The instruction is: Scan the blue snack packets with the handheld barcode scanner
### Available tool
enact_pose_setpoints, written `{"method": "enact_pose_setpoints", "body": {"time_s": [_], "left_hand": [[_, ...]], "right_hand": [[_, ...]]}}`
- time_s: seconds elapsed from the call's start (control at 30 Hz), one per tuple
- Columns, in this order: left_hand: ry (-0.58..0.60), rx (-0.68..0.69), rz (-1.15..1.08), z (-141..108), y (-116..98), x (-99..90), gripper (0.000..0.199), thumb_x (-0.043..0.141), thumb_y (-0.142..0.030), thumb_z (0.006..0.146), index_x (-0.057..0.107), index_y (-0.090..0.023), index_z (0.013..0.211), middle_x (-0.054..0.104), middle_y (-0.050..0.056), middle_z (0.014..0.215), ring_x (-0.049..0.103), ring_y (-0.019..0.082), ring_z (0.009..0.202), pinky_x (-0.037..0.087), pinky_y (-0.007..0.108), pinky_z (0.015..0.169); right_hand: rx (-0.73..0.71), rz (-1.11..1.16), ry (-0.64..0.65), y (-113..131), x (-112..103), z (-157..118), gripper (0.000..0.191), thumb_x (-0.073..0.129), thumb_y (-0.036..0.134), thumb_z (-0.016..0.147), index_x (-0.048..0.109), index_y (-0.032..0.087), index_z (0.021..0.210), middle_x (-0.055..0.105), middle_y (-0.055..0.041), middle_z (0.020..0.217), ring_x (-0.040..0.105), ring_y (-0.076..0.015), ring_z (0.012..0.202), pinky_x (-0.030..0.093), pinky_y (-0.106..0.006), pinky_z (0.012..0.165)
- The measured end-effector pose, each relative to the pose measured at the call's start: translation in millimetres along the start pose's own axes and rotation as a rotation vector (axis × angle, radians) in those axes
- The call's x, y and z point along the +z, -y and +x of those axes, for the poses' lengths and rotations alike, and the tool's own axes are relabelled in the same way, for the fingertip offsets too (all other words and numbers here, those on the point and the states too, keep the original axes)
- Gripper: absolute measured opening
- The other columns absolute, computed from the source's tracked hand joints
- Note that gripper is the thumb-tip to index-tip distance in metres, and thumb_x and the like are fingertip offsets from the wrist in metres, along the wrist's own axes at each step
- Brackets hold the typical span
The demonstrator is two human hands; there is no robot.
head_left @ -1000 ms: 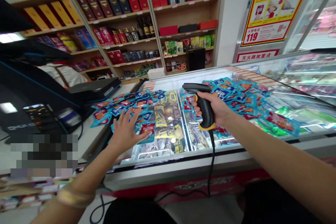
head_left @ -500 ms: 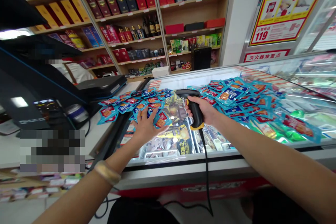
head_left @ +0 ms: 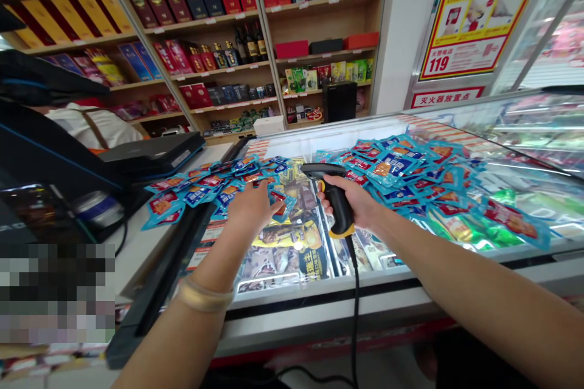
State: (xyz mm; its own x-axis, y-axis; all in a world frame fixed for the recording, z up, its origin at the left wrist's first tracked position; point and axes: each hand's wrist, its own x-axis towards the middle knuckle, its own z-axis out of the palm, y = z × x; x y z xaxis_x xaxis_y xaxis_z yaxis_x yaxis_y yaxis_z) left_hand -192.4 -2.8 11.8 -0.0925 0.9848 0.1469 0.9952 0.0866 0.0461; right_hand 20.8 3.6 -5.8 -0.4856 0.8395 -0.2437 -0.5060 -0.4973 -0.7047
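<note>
My right hand (head_left: 349,200) is wrapped round the black and yellow grip of a barcode scanner (head_left: 340,209). The scanner's head points left, and its cable hangs down over the counter's front edge. My left hand (head_left: 250,206) is over the left pile of blue snack packets (head_left: 210,185), its thumb apart from the fingers. The fingertips dip among the packets and are partly hidden. Just right of that thumb lies one packet (head_left: 285,205). A bigger heap of the same packets (head_left: 396,167) lies beyond and to the right of the scanner.
The packets lie on the glass top of a chest freezer (head_left: 283,249) with bagged goods under it. At the left stand a checkout terminal (head_left: 41,152) and a black printer-like device (head_left: 150,155). Shelves of boxes and bottles (head_left: 210,18) line the back. A person's white clothing (head_left: 91,124) shows behind the terminal.
My left hand has moved forward onto the left packets, its fingers now bent down rather than spread. The scanner stays in my right hand. The view has shifted slightly right.
</note>
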Motion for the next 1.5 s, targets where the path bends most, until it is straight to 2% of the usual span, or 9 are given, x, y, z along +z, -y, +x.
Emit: {"method": "enact_pose_setpoints", "body": {"time_s": [0.17, 0.37, 0.5, 0.63, 0.77, 0.87, 1.03, 1.27, 1.5], "left_hand": [[-0.020, 0.007, 0.074, -3.1, 1.1, -7.8, 0.032, 0.056, -0.041, 0.082, 0.070, -0.020, 0.101, 0.068, 0.020, 0.106, 0.062, 0.041, 0.105, 0.051, 0.046, 0.081], [-0.142, -0.023, -0.009, -7.0, 9.8, -13.4, 0.033, 0.049, -0.032, 0.085, 0.071, -0.017, 0.104, 0.070, 0.018, 0.096, 0.062, 0.039, 0.103, 0.047, 0.047, 0.090], [-0.351, -0.072, -0.236, -4.6, 17.1, -16.0, 0.034, 0.048, -0.032, 0.086, 0.070, -0.018, 0.108, 0.070, 0.017, 0.100, 0.058, 0.039, 0.108, 0.044, 0.049, 0.092], [-0.568, -0.102, -0.734, 4.5, 21.1, -10.2, 0.030, 0.049, -0.041, 0.086, 0.068, -0.018, 0.089, 0.068, 0.008, 0.081, 0.064, 0.027, 0.088, 0.050, 0.034, 0.076], [-0.368, -0.191, -1.508, 11.5, 14.2, -1.3, 0.025, 0.063, -0.043, 0.075, 0.061, -0.019, 0.081, 0.065, 0.000, 0.071, 0.062, 0.015, 0.064, 0.049, 0.024, 0.058], [-0.184, -0.262, -1.761, 10.9, 5.1, 2.8, 0.021, 0.069, -0.028, 0.066, 0.058, -0.019, 0.082, 0.067, -0.003, 0.072, 0.064, 0.012, 0.066, 0.053, 0.025, 0.064], [-0.119, -0.279, -1.721, 7.1, -7.2, 10.3, 0.035, 0.069, -0.016, 0.056, 0.054, -0.019, 0.088, 0.065, -0.005, 0.067, 0.063, 0.010, 0.060, 0.052, 0.026, 0.066], [-0.202, -0.134, -1.448, 4.4, -13.5, 23.7, 0.031, 0.066, -0.025, 0.057, 0.046, -0.021, 0.081, 0.055, -0.008, 0.061, 0.051, 0.009, 0.047, 0.041, 0.020, 0.047], [-0.306, 0.009, -1.351, 10.6, -8.7, 32.8, 0.026, 0.064, -0.026, 0.060, 0.046, -0.021, 0.078, 0.056, -0.003, 0.075, 0.051, 0.009, 0.058, 0.040, 0.020, 0.051]], "right_hand": [[-0.010, -0.024, -0.016, 0.4, 2.4, -2.8, 0.022, 0.053, 0.029, 0.090, 0.059, 0.014, 0.074, 0.053, -0.0023, 0.060, 0.046, -0.0097, 0.049, 0.041, -0.018, 0.042], [-0.006, -0.043, -0.039, 0.9, 5.9, -5.0, 0.023, 0.050, 0.027, 0.091, 0.059, 0.014, 0.074, 0.053, -0.0023, 0.059, 0.045, -0.0095, 0.049, 0.040, -0.019, 0.042], [0.005, -0.047, -0.050, 1.2, 6.8, -5.6, 0.027, 0.048, 0.028, 0.092, 0.058, 0.013, 0.072, 0.051, -0.0021, 0.058, 0.044, -0.0091, 0.048, 0.040, -0.018, 0.041], [-0.005, -0.056, -0.051, 1.1, 7.3, -6.0, 0.030, 0.047, 0.027, 0.093, 0.058, 0.012, 0.069, 0.051, -0.0025, 0.058, 0.046, -0.0087, 0.048, 0.040, -0.018, 0.041], [-0.005, -0.058, -0.035, 0.4, 7.6, -6.1, 0.030, 0.047, 0.027, 0.093, 0.058, 0.011, 0.069, 0.051, -0.0025, 0.057, 0.045, -0.0084, 0.047, 0.040, -0.018, 0.041], [-0.001, -0.051, -0.025, 0.1, 7.6, -6.2, 0.029, 0.048, 0.028, 0.092, 0.059, 0.012, 0.070, 0.051, -0.0025, 0.057, 0.045, -0.0087, 0.048, 0.040, -0.018, 0.041], [-0.017, -0.030, -0.003, 0.2, 7.3, -7.3, 0.025, 0.051, 0.029, 0.090, 0.059, 0.014, 0.073, 0.052, -0.0021, 0.059, 0.046, -0.0091, 0.048, 0.040, -0.018, 0.042], [-0.021, -0.041, 0.088, -1.4, 7.1, -7.9, 0.027, 0.048, 0.029, 0.091, 0.060, 0.012, 0.074, 0.053, -0.0022, 0.063, 0.047, -0.0080, 0.049, 0.041, -0.018, 0.043], [-0.016, -0.051, 0.109, -2.9, 5.6, -6.8, 0.023, 0.054, 0.031, 0.088, 0.058, 0.013, 0.075, 0.054, -0.0015, 0.064, 0.047, -0.0083, 0.050, 0.040, -0.018, 0.044]]}}
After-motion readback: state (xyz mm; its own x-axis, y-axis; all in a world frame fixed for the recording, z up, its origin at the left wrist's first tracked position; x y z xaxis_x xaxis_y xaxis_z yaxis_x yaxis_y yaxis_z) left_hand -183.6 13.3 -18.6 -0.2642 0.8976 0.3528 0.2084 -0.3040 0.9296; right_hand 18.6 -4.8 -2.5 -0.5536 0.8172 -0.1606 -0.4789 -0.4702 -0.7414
